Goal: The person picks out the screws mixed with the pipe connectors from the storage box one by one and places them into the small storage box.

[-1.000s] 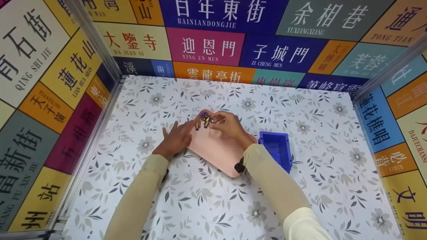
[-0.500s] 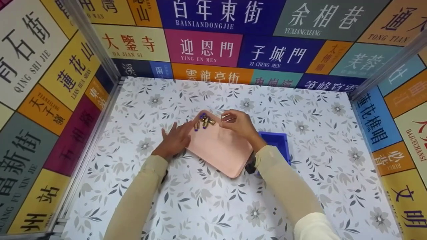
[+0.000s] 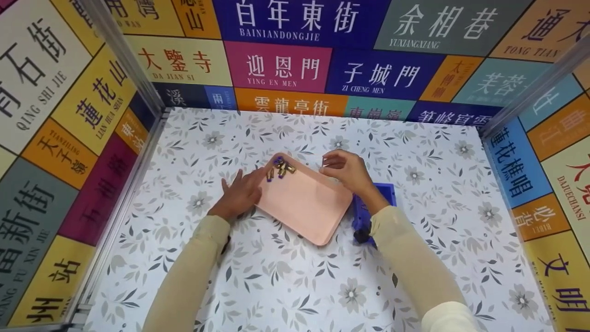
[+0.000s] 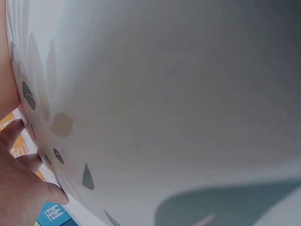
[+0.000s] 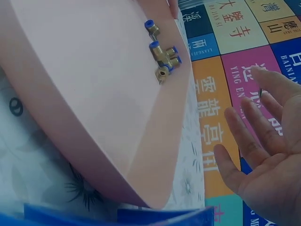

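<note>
A pink tray [image 3: 304, 203] lies aslant on the table, with several brass push-in fittings [image 3: 281, 168] with blue collars grouped in its far left corner. My left hand [image 3: 239, 191] rests at the tray's left edge, fingers spread. Beyond the tray's far right edge, my right hand [image 3: 348, 170] is raised with thumb and index finger together. The right wrist view shows a short thin dark metal piece [image 5: 260, 92] pinched between them; its kind cannot be made out. The other fingers of that hand are loosely extended. In the left wrist view, my left fingers [image 4: 33, 162] touch the table side.
A blue plastic box [image 3: 386, 191] stands just right of the tray, partly hidden by my right forearm. Floral-patterned cloth [image 3: 276, 286] covers the table. Panels with large lettering [image 3: 279, 67] wall the back and both sides.
My right hand has moved right from the fittings, past the tray's far edge toward the blue box's side, carrying the thin piece. My left hand stays at the tray's edge.
</note>
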Available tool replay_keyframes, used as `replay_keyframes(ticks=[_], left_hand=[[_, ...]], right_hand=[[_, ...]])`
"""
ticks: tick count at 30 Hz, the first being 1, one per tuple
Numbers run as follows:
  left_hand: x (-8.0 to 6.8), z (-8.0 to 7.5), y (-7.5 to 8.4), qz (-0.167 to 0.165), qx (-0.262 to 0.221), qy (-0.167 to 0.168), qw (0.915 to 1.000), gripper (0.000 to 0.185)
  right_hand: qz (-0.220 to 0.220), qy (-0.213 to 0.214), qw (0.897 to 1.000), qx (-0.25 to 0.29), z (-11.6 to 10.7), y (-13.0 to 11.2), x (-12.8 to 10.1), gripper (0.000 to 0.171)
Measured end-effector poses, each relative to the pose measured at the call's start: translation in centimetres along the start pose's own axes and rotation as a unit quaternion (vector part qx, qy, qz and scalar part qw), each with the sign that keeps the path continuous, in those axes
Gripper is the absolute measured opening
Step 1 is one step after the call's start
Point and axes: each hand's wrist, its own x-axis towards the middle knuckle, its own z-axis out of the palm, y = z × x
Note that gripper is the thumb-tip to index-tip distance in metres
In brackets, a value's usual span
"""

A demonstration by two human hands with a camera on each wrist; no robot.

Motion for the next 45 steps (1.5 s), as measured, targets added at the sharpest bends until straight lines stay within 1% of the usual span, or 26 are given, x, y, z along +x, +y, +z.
replay_keyframes(ticks=[3, 7, 9, 12, 16, 24, 26, 29, 33, 36, 38, 41, 43, 45], left_hand=[[0.0, 0.1, -0.1, -0.002, -0.005, 0.0, 1.0, 0.055], [0.1, 0.1, -0.2, -0.004, -0.009, -0.001, 1.0, 0.058], [0.1, 0.1, -0.2, -0.007, -0.009, -0.005, 0.9999, 0.059], [0.1, 0.0, -0.2, -0.01, -0.009, -0.011, 0.9998, 0.058], [0.0, 0.0, -0.2, -0.014, -0.008, -0.015, 0.9998, 0.058], [-0.1, 0.0, 0.0, -0.026, -0.011, -0.023, 0.9993, 0.058], [-0.1, -0.1, 0.0, -0.024, -0.008, -0.022, 0.9995, 0.058], [-0.1, -0.1, 0.0, -0.019, -0.005, -0.017, 0.9997, 0.059], [-0.1, -0.1, -0.1, -0.011, -0.002, -0.012, 0.9999, 0.059], [-0.1, -0.1, -0.1, -0.002, 0.006, -0.009, 0.9999, 0.058], [-0.1, -0.1, -0.2, 0.002, 0.013, -0.007, 0.9999, 0.058], [-0.2, -0.2, -0.1, -0.003, 0.014, -0.008, 0.9999, 0.058], [-0.2, -0.2, -0.1, -0.004, 0.014, -0.011, 0.9998, 0.058], [-0.2, -0.2, 0.0, -0.005, 0.014, -0.012, 0.9998, 0.058]], right_hand=[[-0.004, 0.002, 1.0, -0.007, -0.7, 0.0, -0.5, 0.041], [-0.013, 0.007, 1.0, 0.0, -1.7, 0.2, -1.2, 0.04], [-0.014, 0.01, 1.0, 0.004, -2.2, 0.3, -1.5, 0.04], [-0.016, 0.019, 1.0, -0.004, -2.9, 0.6, -2.1, 0.042], [-0.013, 0.026, 0.999, -0.018, -4.0, 0.9, -2.8, 0.043], [-0.004, 0.04, 0.999, -0.025, -5.6, 1.5, -4.0, 0.042], [-0.005, 0.043, 0.999, -0.025, -6.0, 1.3, -4.4, 0.041], [-0.006, 0.045, 0.999, -0.024, -6.4, 0.3, -5.4, 0.039], [-0.011, 0.046, 0.998, -0.029, -6.9, -0.5, -6.8, 0.041], [-0.015, 0.048, 0.998, -0.038, -7.2, -0.2, -7.4, 0.042], [-0.017, 0.051, 0.997, -0.047, -7.5, 1.1, -7.6, 0.044], [-0.018, 0.06, 0.996, -0.064, -7.8, 2.7, -7.8, 0.043], [-0.018, 0.066, 0.995, -0.074, -7.9, 3.0, -8.0, 0.043], [-0.017, 0.071, 0.994, -0.078, -7.9, 2.4, -8.5, 0.04]])
